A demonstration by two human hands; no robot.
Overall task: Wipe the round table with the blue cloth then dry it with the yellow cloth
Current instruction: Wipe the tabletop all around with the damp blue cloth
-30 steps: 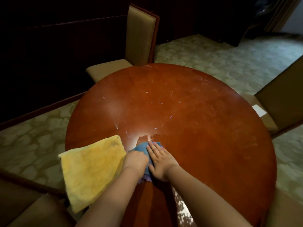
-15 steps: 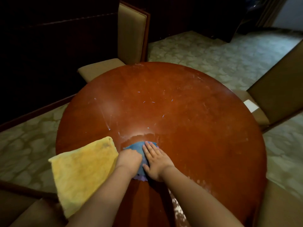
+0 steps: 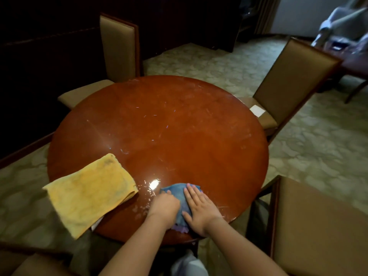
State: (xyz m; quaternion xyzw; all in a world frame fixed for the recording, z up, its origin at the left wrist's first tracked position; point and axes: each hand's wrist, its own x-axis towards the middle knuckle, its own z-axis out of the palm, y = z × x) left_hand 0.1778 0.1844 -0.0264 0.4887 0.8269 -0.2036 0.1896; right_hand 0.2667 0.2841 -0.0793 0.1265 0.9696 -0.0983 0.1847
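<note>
The round bench (image 3: 179,126), a glossy reddish-brown wooden top, is showing fine scratches and a bright glare spot near its near edge, with pale speckled marks lying just beside that spot. A yellow cloth (image 3: 89,192) is lying flat at the near-left of the bench, its outer corner hanging over the rim, while a blue cloth (image 3: 177,193) is lying crumpled at the near edge, apart from the yellow one. Both hands are resting on the blue cloth, the left hand (image 3: 165,208) curled over its left part and the right hand (image 3: 199,208) pressing flat with straight fingers.
</note>
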